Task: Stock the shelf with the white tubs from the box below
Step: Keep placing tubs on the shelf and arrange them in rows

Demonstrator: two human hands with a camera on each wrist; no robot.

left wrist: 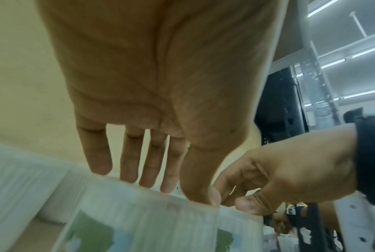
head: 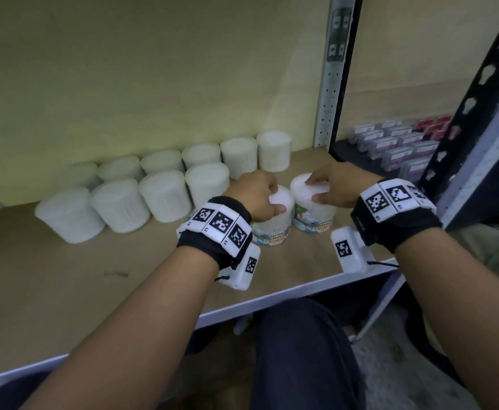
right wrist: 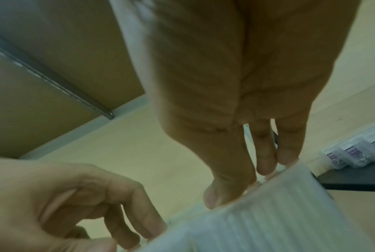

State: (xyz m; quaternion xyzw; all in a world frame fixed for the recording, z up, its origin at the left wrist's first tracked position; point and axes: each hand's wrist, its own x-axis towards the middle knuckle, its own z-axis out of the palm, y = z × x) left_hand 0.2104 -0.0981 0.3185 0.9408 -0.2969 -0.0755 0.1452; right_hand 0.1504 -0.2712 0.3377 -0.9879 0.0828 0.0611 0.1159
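Fingers (head: 275,187) of each hand clamp a white tub's (head: 273,221) lid rim from above on the shelf (head: 64,279)

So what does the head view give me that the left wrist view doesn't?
Head only: the rows of white tubs already on the shelf, and the purple packs next door. Left wrist only: the left hand's palm and fingertips on its tub's rim. Both: each hand gripping a tub from above, the right hand close beside.

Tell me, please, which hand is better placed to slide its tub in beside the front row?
Left. The left hand holds the cotton bud tub right beside the front row's end tub; the right hand's tub sits farther away.
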